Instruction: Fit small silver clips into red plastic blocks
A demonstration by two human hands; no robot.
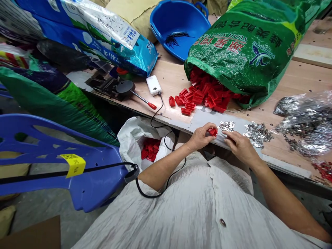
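Note:
My left hand (201, 136) pinches a small red plastic piece (213, 131) at the table's near edge. My right hand (240, 145) lies just to its right, fingers curled and close together toward the red piece; whatever it holds is too small to make out. A little heap of shiny metal bits (227, 125) lies right behind both hands. More red plastic pieces (204, 98) spill from a green woven sack (249, 48) further back on the table.
A white bag (135, 133) with red pieces hangs below the table edge at left. More metal bits (258, 133) and clear bags of them (303, 121) lie at right. A blue basin (178, 24), white power bank (154, 85), small hand press (114, 86), blue chair (59, 162).

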